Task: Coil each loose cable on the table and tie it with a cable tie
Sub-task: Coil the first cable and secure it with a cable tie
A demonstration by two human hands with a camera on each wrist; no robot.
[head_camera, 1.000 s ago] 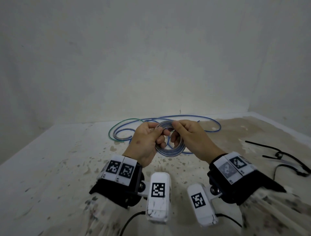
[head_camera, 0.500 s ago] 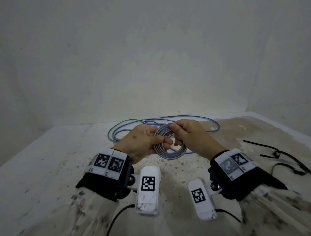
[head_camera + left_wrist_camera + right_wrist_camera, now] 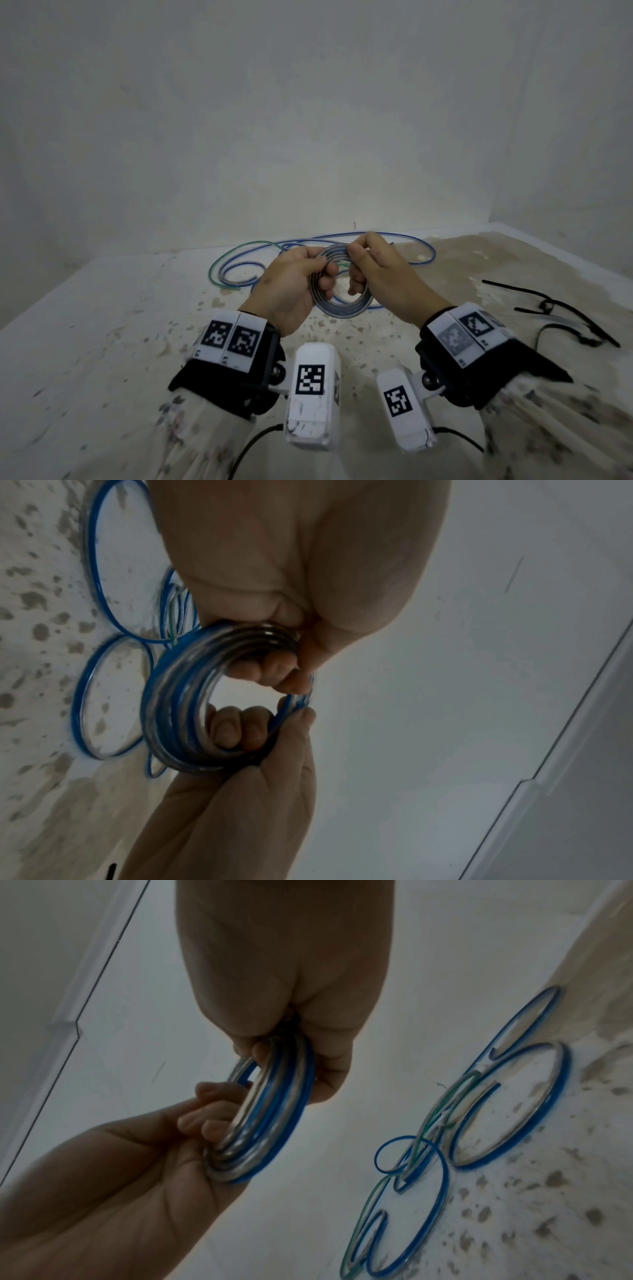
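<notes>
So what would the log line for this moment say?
both hands gripping blue coil | untied | loose cables on table | black ties right

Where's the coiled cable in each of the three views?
Head: coiled cable sits centre, between left hand and right hand, above the table.
Left wrist: coiled cable left of centre, below the left hand.
Right wrist: coiled cable centre-left, below the right hand.
Shared landmark: loose blue cable on the table.
</notes>
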